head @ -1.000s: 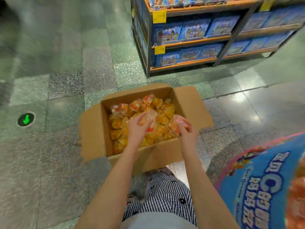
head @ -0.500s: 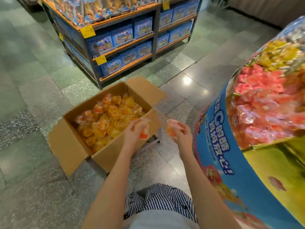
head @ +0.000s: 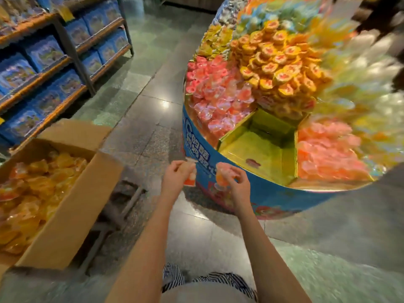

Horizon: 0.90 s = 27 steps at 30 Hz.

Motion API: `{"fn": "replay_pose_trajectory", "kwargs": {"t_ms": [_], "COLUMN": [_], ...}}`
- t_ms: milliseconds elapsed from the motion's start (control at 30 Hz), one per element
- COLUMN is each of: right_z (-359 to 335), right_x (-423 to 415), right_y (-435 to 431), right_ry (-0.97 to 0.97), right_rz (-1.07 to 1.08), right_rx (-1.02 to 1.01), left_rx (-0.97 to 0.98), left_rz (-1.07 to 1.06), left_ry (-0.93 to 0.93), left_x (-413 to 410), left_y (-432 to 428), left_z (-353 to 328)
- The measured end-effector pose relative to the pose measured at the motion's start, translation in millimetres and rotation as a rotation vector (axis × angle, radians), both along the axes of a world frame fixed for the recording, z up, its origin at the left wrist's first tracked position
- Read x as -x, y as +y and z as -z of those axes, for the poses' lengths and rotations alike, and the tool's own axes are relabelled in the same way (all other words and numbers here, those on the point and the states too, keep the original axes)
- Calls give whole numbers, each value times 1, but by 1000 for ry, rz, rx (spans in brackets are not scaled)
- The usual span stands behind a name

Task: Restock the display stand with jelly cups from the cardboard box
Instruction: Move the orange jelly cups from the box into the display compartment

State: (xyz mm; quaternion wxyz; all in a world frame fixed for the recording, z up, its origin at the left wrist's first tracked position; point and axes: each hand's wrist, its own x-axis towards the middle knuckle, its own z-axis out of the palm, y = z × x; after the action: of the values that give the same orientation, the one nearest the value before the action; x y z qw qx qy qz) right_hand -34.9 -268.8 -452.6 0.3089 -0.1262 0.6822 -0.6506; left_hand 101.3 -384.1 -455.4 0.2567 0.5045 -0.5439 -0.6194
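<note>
An open cardboard box [head: 65, 219] at the lower left holds several orange jelly cups [head: 32, 189]. To the right stands the round display stand [head: 258, 197] with a blue printed wall and wedge compartments of pink and orange cups. One yellow-green compartment [head: 258, 147] near its front rim is almost bare, with a single cup in it. My left hand [head: 176, 179] grips a jelly cup [head: 190, 179] just short of the stand's wall. My right hand [head: 237, 182] grips orange jelly cups [head: 222, 178] beside it, below the stand's rim.
A shelf rack [head: 54, 68] with blue boxed goods runs along the upper left. Tiled floor [head: 142, 119] lies between the rack, box and stand. A low metal frame [head: 124, 202] sits under the box's right side. My striped clothing [head: 207, 278] shows at the bottom.
Both hands have lifted out of the box with jelly cups and moved right to the display stand. The view has swung right, so the box now lies at the left.
</note>
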Motion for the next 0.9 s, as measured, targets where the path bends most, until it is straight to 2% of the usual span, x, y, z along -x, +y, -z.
{"fn": "replay_pose_trajectory", "kwargs": {"t_ms": [233,467,600,900], "right_z": [1,4,17,43], "right_x": [119,196,216,300], "right_y": [123,215,237,220], "right_ry": [35,23,-13,-54], "right_rz": [167,392,469,499], "right_rx": [-19,-6,-30,-117], "left_rx": [14,-162,-270,-148], "left_rz": [181,418,553,503], "left_ry": [10,-42,-40,-54], "left_x": [136,244,285,390], "left_y": [100,163,173,157], "left_z": [12,19,25,33]}}
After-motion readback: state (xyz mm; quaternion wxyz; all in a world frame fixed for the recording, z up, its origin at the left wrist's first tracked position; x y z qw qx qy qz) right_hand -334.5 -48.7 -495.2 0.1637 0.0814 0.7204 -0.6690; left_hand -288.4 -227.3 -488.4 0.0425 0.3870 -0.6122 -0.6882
